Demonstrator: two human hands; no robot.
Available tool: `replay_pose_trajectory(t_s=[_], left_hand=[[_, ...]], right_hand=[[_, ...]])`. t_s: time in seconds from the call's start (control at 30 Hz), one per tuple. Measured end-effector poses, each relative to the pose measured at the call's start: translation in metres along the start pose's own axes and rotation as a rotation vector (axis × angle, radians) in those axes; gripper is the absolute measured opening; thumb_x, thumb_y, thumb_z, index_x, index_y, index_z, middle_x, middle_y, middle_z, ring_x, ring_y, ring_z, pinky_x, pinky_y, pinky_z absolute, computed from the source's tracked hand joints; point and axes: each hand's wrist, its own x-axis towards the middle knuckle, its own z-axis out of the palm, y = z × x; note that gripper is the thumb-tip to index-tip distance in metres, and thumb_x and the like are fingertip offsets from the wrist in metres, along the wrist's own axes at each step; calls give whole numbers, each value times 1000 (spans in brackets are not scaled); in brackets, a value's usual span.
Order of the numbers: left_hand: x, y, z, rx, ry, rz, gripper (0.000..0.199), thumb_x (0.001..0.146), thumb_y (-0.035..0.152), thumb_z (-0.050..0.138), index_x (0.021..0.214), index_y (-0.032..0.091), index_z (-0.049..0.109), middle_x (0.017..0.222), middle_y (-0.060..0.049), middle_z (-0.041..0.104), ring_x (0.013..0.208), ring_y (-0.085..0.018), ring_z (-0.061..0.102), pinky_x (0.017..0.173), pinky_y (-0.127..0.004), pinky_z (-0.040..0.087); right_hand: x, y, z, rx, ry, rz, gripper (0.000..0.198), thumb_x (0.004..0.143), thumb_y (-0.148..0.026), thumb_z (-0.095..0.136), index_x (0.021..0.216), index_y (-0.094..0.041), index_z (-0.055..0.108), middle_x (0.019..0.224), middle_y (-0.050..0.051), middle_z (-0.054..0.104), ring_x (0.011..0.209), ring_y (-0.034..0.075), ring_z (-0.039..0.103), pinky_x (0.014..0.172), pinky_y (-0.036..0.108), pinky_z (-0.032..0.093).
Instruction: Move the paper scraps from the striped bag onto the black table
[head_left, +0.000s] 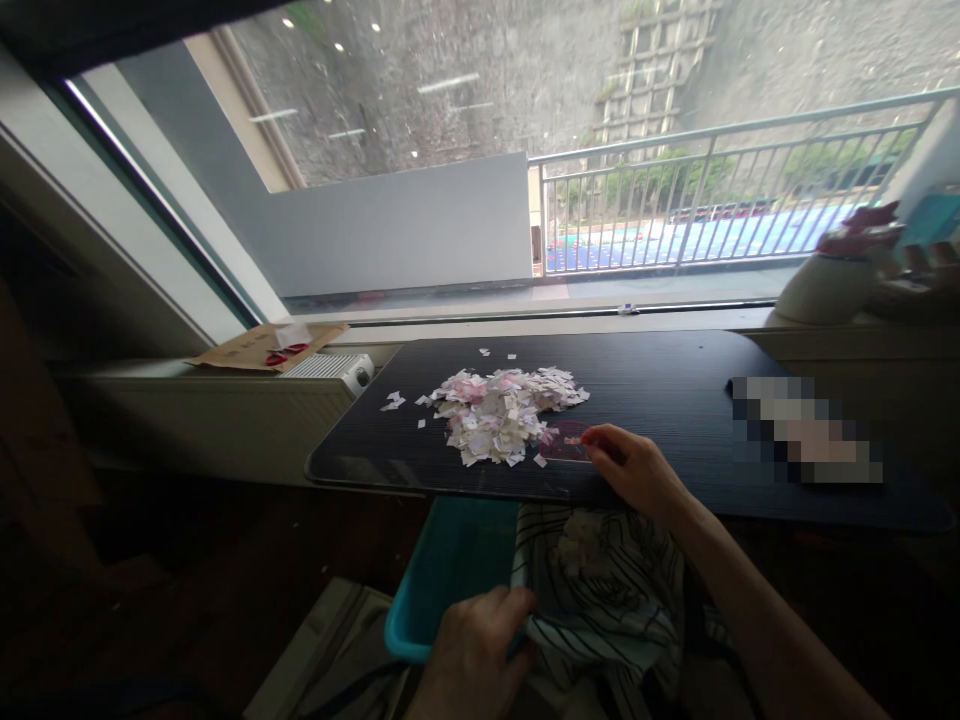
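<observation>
Pinching a pink plastic sheet (562, 447) in my right hand (637, 470) beside paper scraps (499, 415) on the bench (645, 370), I grasp a striped bag (646, 590) with my left hand (478, 640).

Outside at my 12: rough grey slope (465, 90), pale wall (405, 230) in front of it. Metal railing (712, 131) at 1, blue ground (667, 242) past it. My 11: white radiator (326, 370), dial on its end. Between 10 and 11: brown paper (232, 350), something red (289, 354) on it. Between 1 and 2: pale rounded object (817, 285). My 2: pixelated item (810, 435), can't tell what.
</observation>
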Motion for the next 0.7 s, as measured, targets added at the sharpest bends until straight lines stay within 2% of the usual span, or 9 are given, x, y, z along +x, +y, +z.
replay_pose_trajectory(t_s=[0.17,0.4,0.53,0.7], left_hand=[[2,-2,-4,-28,-29,-28,27,70,5,54,91,20,62,85,-3,67,79,-21,63,69,-26,45],[-1,-10,-15,-211,76,-53,24,74,7,54,91,21,62,90,0,69,85,-18,64,73,-23,44],[-1,-10,-21,-235,88,-73,22,76,8,55,92,21,63,89,1,69,85,-17,64,74,-22,44],[1,-7,-21,-226,94,-68,20,74,7,56,88,21,62,88,1,70,84,-18,65,71,-22,44]], right_hand=[[-1,-2,-2,59,5,-9,25,80,-33,51,92,-17,67,70,2,66,56,13,53,55,24,43],[-4,-7,-8,117,13,44,18,75,-24,49,77,-16,65,72,3,68,64,15,58,60,25,44],[-5,-10,-11,192,-51,25,17,73,-23,49,72,-16,65,69,2,67,66,15,58,61,24,44],[-6,-13,-12,215,-15,46,18,73,-25,49,71,-16,65,66,1,65,63,15,56,58,24,43]])
